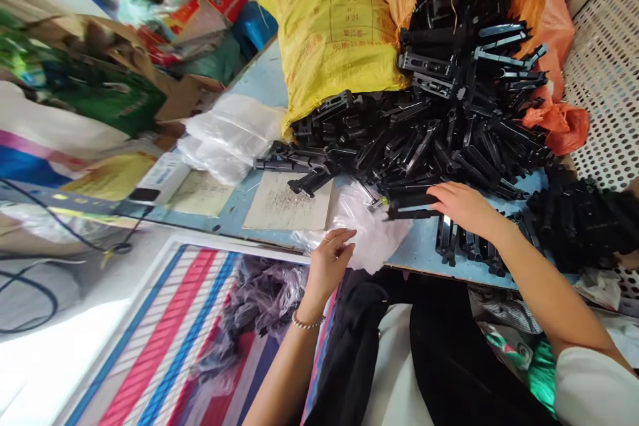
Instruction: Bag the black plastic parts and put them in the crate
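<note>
A single head-worn camera looks forward and steeply down from above the person's lap (352, 346). The blue table (424, 239) crosses the middle of its wide view, its near edge slanting. The left hand (332, 256) and right hand (464, 210) sit close to the lens, near the center, their forearms entering from the near side and the near right. A yellow sack (339, 20) fills the far middle, a striped sheet (164, 339) the near left, a perforated crate (609, 80) the far right.
</note>
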The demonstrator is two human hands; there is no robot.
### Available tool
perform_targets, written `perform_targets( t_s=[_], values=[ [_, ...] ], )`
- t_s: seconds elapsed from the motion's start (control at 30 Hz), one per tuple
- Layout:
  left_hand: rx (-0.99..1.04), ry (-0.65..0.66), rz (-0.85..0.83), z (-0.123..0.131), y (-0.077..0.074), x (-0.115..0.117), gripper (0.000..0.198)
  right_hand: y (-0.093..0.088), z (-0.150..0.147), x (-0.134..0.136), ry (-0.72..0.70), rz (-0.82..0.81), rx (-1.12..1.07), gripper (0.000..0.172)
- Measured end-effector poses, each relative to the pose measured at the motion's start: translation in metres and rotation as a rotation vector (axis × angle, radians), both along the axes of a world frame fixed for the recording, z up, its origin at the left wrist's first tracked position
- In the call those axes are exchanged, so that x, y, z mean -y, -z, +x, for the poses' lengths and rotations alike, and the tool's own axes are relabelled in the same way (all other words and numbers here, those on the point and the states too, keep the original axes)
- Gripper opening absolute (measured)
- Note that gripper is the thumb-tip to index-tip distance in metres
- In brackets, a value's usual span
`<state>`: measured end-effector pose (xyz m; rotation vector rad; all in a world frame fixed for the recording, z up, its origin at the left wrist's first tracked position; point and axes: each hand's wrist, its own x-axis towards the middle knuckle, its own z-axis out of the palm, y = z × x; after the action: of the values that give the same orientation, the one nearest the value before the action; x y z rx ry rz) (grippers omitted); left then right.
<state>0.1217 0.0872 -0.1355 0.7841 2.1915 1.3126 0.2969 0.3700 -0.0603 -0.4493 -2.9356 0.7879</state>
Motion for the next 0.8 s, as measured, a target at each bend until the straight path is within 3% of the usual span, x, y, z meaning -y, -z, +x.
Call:
perform_targets(
  t_s=[0.07,0.13,0.17,0.27,0.4,0.47,0.53,0.63,0.7,0.73,0.8],
  values=[
    [0.024,-0.002,0.008,0.001,0.004,-0.002,0.034,0.002,0.007,0.028,0.052,-0.421,0.092,0.034],
    [-0.047,-0.004,0.004,0.0,0.006,-0.002,0.035,0.018,0.009,0.067,-0.036,-1.167,0.279,0.052],
    [-0.115,-0.003,-0.005,-0.001,0.007,-0.002,0.039,0.03,0.009,0.087,-0.04,-1.417,0.318,0.06],
    [-0.377,0.049,-0.05,-0.003,0.007,0.007,0.052,0.069,0.005,0.13,0.085,-1.749,0.278,0.059],
    [-0.783,0.168,-0.018,0.016,-0.003,0.019,0.069,0.098,-0.003,0.144,0.136,-1.961,0.193,0.049],
    [-0.871,0.326,0.042,0.034,-0.012,0.021,0.084,0.103,-0.008,0.143,0.203,-2.001,0.146,0.052],
    [-0.849,0.508,0.104,0.052,-0.019,0.019,0.092,0.102,-0.011,0.145,0.34,-1.875,0.024,0.052],
    [-0.757,0.641,0.096,0.07,-0.024,0.013,0.092,0.088,-0.009,0.155,0.408,-1.267,-0.088,0.032],
    [-0.761,0.633,0.09,0.072,-0.032,0.016,0.091,0.071,-0.002,0.163,0.251,-0.922,-0.094,0.017],
    [-0.766,0.609,0.107,0.07,-0.04,0.023,0.089,0.06,0.002,0.164,0.128,-0.864,-0.086,0.019],
    [-0.739,0.531,0.144,0.058,-0.062,0.05,0.081,0.04,0.013,0.158,-0.123,-0.918,-0.052,0.026]
  ],
)
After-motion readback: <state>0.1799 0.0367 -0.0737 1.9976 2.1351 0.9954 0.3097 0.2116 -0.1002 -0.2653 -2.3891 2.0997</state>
